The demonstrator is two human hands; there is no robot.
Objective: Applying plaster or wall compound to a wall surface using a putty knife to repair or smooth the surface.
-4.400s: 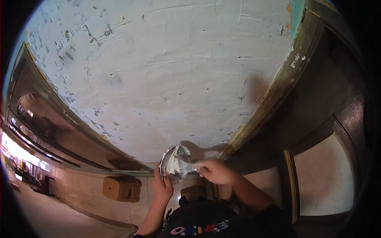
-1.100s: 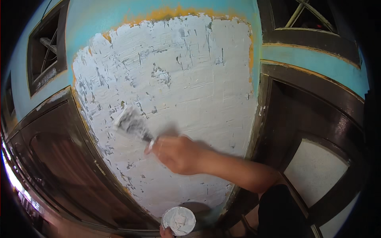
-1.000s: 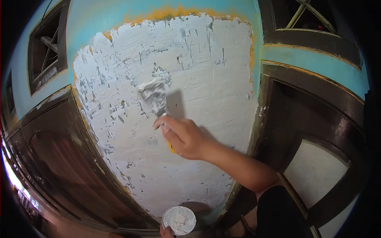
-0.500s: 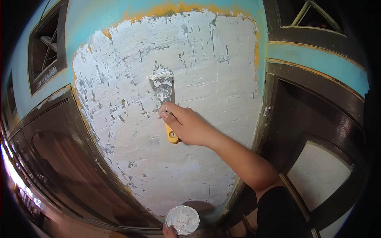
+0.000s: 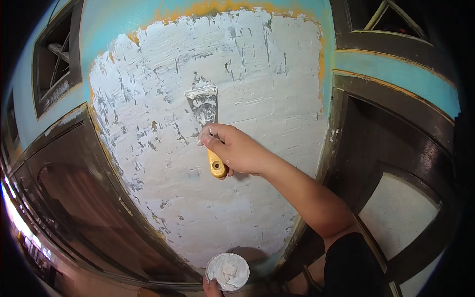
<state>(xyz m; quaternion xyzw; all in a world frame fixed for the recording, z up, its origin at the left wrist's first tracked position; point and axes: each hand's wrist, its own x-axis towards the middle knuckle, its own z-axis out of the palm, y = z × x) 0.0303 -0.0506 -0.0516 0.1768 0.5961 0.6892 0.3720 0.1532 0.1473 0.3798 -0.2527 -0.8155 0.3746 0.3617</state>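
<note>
My right hand (image 5: 232, 146) is closed round a putty knife (image 5: 204, 105) with a yellow handle, which sticks out below the fist. Its wide metal blade is smeared with white putty and points up at the wall, the tip at the coated surface. White putty (image 5: 267, 133) covers a large patch of the wall, with grey gaps showing through, mostly on the left side. At the bottom, my left hand (image 5: 212, 287) holds a round tub (image 5: 228, 272) of white putty by its edge. Only the thumb and part of that hand show.
Turquoise wall paint (image 5: 118, 22) with an orange border surrounds the patch. A dark wooden door (image 5: 84, 198) stands on the left, and a dark door frame (image 5: 341, 109) with a pale panel (image 5: 398, 215) on the right. Vent openings (image 5: 58, 62) sit above.
The putty knife stays at nearly the same spot, its handle turned slightly. My right hand has shifted a little, and the tub sits slightly higher in view.
</note>
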